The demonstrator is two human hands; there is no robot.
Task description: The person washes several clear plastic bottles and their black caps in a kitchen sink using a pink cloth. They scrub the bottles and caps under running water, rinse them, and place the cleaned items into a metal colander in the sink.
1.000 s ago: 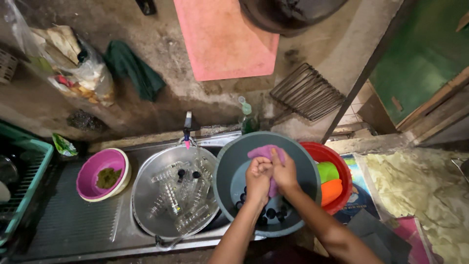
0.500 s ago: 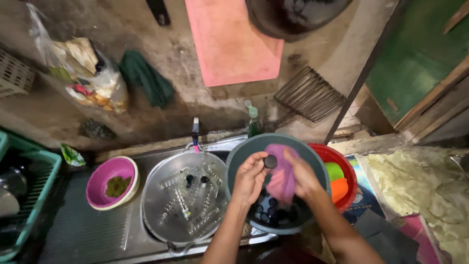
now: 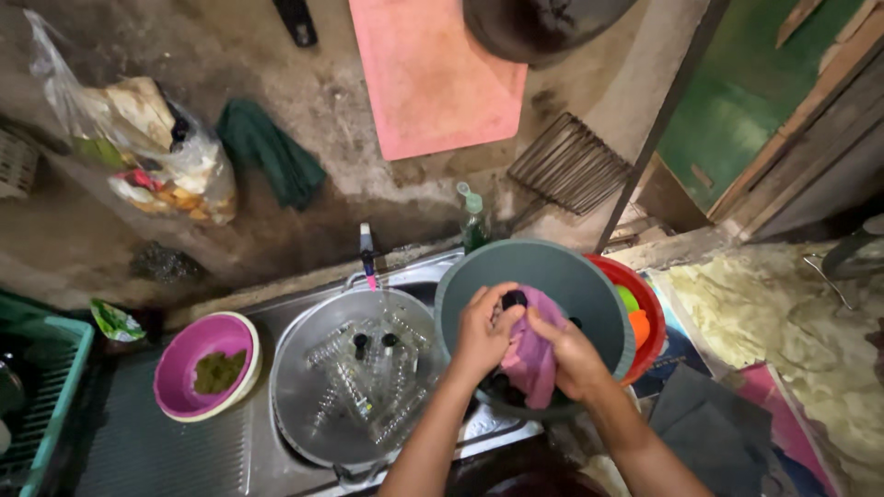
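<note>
Pink cloth (image 3: 532,357) over grey basin (image 3: 589,276)

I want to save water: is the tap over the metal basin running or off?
Running: a thin stream falls from the tap into the metal basin, where clear bottles lie.

The soft pink cloth (image 3: 534,359) looks damp and matt in the hands. The round grey plastic basin (image 3: 552,267) has a smooth, dull wall; the wide metal bowl (image 3: 304,405) shines wet. The ribbed steel desk (image 3: 138,451) is glossy, the purple plastic bowl (image 3: 184,345) smooth, the concrete wall (image 3: 313,110) rough.
</note>
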